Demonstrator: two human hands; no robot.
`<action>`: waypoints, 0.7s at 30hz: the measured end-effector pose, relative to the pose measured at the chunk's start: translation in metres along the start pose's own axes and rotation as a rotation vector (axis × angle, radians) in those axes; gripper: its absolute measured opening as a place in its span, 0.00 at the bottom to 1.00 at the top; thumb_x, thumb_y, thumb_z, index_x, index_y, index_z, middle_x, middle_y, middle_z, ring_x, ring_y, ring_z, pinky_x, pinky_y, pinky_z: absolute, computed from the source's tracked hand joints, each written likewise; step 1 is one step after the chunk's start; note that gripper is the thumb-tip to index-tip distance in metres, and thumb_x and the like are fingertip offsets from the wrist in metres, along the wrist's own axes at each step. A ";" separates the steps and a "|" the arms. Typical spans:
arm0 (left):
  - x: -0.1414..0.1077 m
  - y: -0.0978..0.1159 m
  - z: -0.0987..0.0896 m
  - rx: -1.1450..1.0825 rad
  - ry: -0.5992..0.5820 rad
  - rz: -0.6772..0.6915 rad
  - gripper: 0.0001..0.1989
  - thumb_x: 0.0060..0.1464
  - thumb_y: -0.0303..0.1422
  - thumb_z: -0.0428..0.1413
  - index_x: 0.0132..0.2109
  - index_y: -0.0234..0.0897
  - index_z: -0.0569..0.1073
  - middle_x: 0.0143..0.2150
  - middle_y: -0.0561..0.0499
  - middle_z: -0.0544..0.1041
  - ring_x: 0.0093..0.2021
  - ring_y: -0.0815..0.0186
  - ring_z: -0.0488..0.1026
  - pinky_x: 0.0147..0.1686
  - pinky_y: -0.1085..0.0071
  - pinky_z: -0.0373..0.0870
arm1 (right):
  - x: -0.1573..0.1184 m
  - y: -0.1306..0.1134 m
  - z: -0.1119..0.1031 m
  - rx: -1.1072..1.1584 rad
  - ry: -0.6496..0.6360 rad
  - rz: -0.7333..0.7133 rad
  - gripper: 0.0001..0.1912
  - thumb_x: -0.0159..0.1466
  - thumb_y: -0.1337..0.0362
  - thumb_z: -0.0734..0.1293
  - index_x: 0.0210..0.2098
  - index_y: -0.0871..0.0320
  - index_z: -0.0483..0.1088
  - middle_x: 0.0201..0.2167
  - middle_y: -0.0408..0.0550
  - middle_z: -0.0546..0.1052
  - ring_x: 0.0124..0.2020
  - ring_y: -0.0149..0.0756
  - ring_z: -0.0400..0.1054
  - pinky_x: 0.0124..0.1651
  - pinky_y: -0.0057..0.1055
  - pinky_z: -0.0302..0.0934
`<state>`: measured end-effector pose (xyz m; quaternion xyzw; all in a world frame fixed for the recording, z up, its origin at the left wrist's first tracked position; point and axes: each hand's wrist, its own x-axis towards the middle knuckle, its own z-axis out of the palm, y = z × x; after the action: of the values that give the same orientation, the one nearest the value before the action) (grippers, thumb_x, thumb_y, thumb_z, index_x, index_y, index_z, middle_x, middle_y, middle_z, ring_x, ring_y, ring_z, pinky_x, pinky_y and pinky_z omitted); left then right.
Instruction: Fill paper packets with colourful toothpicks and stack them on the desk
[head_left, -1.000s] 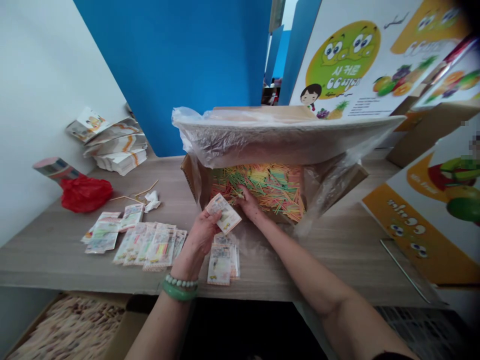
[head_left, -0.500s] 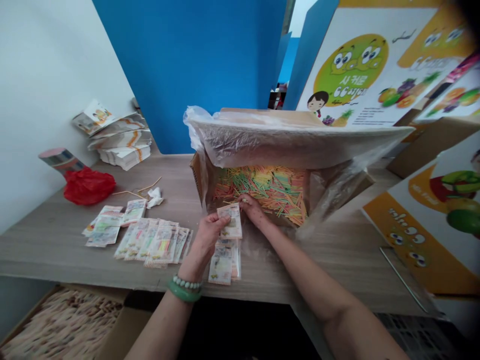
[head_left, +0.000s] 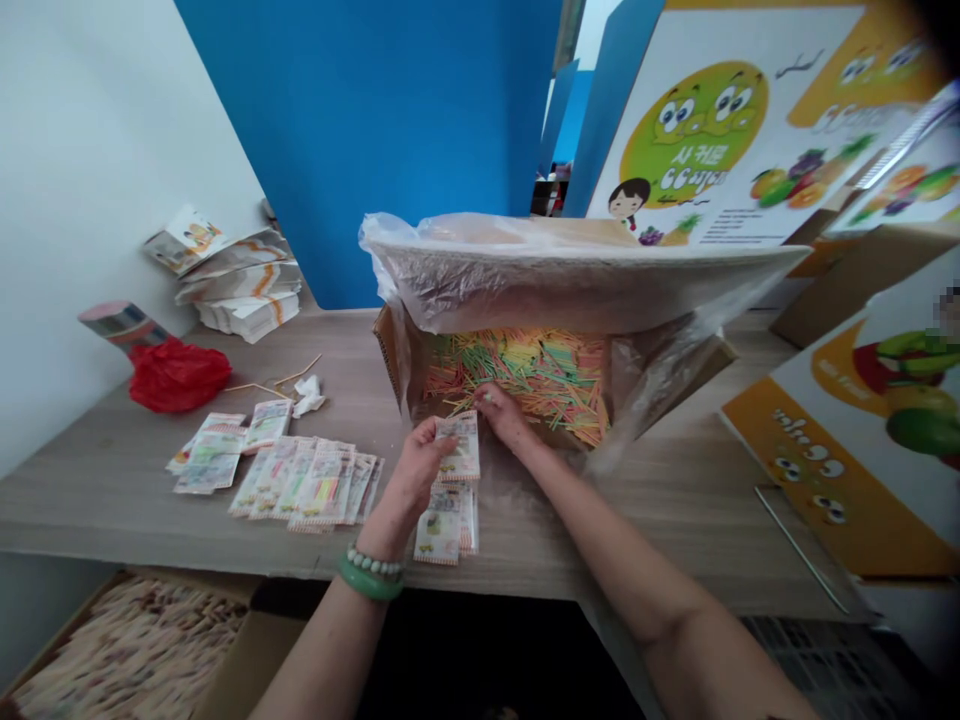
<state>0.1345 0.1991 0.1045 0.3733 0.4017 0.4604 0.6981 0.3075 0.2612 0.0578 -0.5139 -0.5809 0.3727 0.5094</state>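
Observation:
My left hand (head_left: 415, 470), wearing a green bangle and a beaded bracelet, is closed on a small printed packet (head_left: 465, 455), thumb on its front. Beneath it lie more printed packets (head_left: 437, 538) on the table. My right hand (head_left: 504, 418) is at the near edge of the lined box, just right of the held packet's top. Its fingers are curled together; what they pinch, if anything, is too small to make out. Thin coloured sticks (head_left: 555, 372), in green, yellow, orange and pink, fill the bottom of the open cardboard box (head_left: 386, 360).
Clear plastic lining (head_left: 525, 285) drapes over the box's walls. To the left lie overlapping filled packets (head_left: 322, 485), a crumpled tissue (head_left: 308, 396), a red plastic bag (head_left: 180, 375) and stacked flat cartons (head_left: 251, 290). Printed cartons (head_left: 847, 480) stand at right; an open box (head_left: 135, 640) sits below left.
The view has shifted slightly. My right hand's fingers have moved a little farther over the box's near edge, and the held packet sits slightly lower beside them.

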 end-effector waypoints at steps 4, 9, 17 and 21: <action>-0.001 0.002 0.001 -0.013 -0.042 -0.013 0.24 0.36 0.35 0.69 0.42 0.33 0.76 0.34 0.49 0.78 0.30 0.66 0.73 0.33 0.69 0.70 | -0.003 0.008 0.000 -0.029 -0.055 0.041 0.11 0.57 0.54 0.62 0.33 0.54 0.68 0.29 0.41 0.74 0.34 0.36 0.66 0.41 0.33 0.57; -0.001 -0.001 0.003 0.047 -0.035 0.004 0.21 0.38 0.41 0.69 0.38 0.32 0.79 0.31 0.50 0.76 0.29 0.68 0.70 0.34 0.70 0.68 | -0.007 -0.010 -0.010 0.097 0.023 0.049 0.12 0.59 0.51 0.62 0.31 0.54 0.64 0.28 0.42 0.75 0.32 0.35 0.67 0.38 0.32 0.58; -0.002 -0.003 0.003 0.304 0.102 0.137 0.15 0.39 0.41 0.66 0.27 0.33 0.76 0.24 0.52 0.70 0.24 0.72 0.59 0.24 0.74 0.54 | -0.023 -0.074 -0.020 0.341 0.157 -0.050 0.10 0.63 0.54 0.64 0.36 0.53 0.62 0.28 0.41 0.78 0.34 0.35 0.71 0.44 0.34 0.62; -0.005 0.000 0.006 0.392 0.075 0.139 0.15 0.39 0.44 0.63 0.25 0.34 0.75 0.22 0.53 0.67 0.23 0.71 0.56 0.22 0.73 0.51 | -0.030 -0.103 -0.012 0.423 0.150 -0.061 0.12 0.63 0.52 0.64 0.37 0.53 0.60 0.28 0.41 0.78 0.31 0.34 0.71 0.39 0.32 0.63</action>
<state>0.1383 0.1933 0.1080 0.5111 0.4826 0.4343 0.5632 0.2958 0.2109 0.1523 -0.4041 -0.4655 0.4318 0.6585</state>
